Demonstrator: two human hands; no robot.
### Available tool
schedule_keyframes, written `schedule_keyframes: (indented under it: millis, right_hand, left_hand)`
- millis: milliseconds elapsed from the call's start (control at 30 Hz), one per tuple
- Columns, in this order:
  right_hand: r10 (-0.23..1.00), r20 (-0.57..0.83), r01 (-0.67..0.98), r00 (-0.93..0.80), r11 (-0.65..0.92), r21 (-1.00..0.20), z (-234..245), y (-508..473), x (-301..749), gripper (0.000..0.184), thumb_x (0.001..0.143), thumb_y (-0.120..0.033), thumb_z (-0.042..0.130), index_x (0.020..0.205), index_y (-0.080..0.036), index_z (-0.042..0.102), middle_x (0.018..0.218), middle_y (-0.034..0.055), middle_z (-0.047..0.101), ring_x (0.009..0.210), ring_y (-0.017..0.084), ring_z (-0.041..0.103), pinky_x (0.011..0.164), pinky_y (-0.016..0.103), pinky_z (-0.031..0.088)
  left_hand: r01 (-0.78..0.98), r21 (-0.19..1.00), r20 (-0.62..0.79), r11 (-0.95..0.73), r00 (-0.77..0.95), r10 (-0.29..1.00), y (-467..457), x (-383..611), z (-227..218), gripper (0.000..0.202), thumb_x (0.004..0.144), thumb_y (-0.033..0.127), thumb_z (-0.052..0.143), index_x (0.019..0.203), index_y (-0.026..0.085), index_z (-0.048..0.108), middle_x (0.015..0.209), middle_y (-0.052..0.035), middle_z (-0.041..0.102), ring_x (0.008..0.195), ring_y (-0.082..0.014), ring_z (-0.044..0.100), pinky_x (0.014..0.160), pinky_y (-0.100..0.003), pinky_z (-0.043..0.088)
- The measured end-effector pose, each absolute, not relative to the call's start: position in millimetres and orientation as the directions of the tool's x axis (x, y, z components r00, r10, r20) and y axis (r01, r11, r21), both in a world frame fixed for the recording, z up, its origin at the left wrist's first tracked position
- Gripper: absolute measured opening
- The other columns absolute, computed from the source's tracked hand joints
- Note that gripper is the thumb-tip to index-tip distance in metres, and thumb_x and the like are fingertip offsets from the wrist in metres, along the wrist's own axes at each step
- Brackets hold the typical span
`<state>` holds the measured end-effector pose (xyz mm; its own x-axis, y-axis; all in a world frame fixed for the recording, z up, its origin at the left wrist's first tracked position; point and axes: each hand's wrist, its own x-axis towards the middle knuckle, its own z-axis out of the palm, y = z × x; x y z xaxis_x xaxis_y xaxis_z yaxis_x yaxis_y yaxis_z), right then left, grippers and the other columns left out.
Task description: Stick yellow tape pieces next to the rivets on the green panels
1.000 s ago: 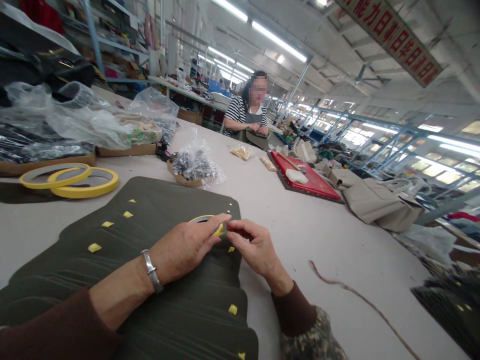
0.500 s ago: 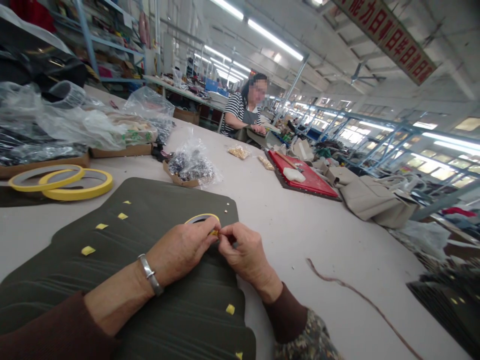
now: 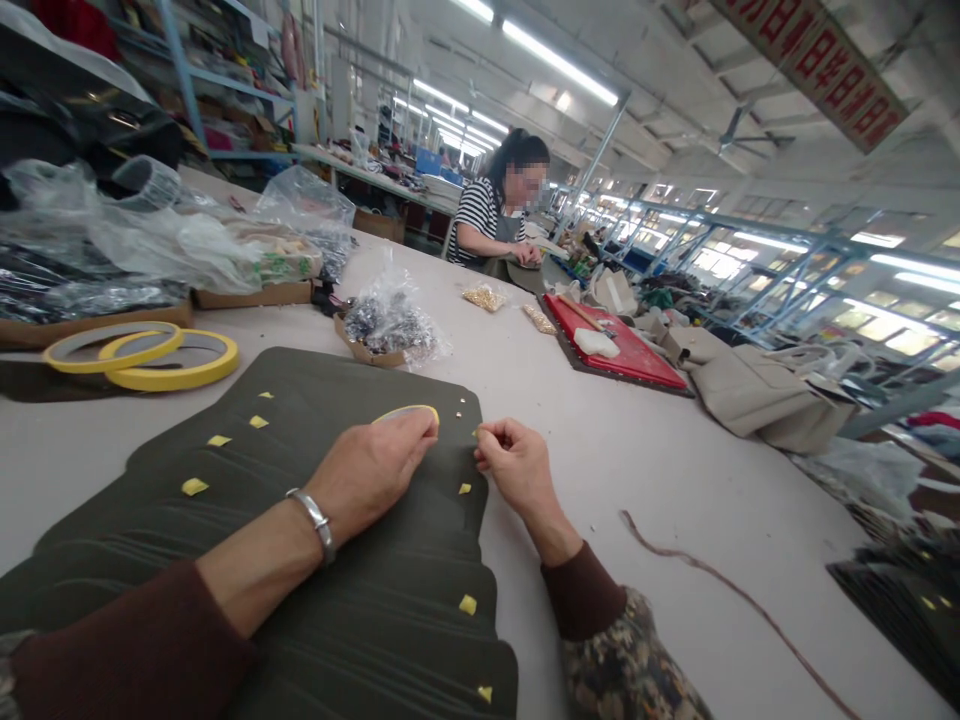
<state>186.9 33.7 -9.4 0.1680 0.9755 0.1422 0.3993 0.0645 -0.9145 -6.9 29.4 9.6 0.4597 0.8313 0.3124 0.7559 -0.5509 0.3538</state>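
A stack of dark olive leather panels (image 3: 315, 560) lies fanned out in front of me, dotted with small yellow tape squares (image 3: 194, 486). My left hand (image 3: 375, 470) rests on the top panel with its fingers closed around a yellow tape roll (image 3: 409, 411), of which only the far rim shows. My right hand (image 3: 514, 465) is beside it at the panel's right edge, pinching a tiny yellow piece of tape between thumb and forefinger. Small metal studs (image 3: 461, 405) sit near the panel's far corner.
Two yellow tape rolls (image 3: 142, 355) lie at the left. Plastic bags of hardware (image 3: 390, 325) and boxes stand behind the panels. A red mat (image 3: 622, 355) and beige bags (image 3: 750, 400) lie to the right. A brown cord (image 3: 720, 585) trails across the table. A person in a striped shirt (image 3: 487, 215) works at the far end.
My hands were together at the tape roll; now they have drawn apart, the right one moving right with a small torn piece of tape, the left staying on the roll.
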Motion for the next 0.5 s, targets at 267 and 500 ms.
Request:
schedule_keyframes:
  millis: [267,500]
  right_hand:
    - [0.982,0.191,0.489,0.001,0.166,-0.857,-20,34,187,0.014,0.083,-0.025,0.058,0.081,-0.018,0.069,0.07,0.0003,0.07,0.066,0.014,0.067,0.066,0.025,0.05]
    - [0.996,-0.094,0.259,0.006,-0.092,-0.962,-15,38,197,0.011,0.079,-0.025,0.063,0.079,-0.015,0.067,0.059,-0.0012,0.065,0.05,0.01,0.058,0.053,0.022,0.047]
  left_hand:
    - [0.767,0.285,0.168,-0.575,0.55,0.818,44,-8,4,0.02,0.094,0.016,0.037,0.095,0.02,0.057,0.096,-0.0071,0.064,0.092,-0.0225,0.056,0.081,-0.035,0.044]
    - [0.759,0.308,0.114,-0.573,0.568,0.815,40,-6,9,0.019,0.094,0.019,0.037,0.094,0.02,0.056,0.089,-0.0061,0.063,0.085,-0.0222,0.056,0.076,-0.035,0.042]
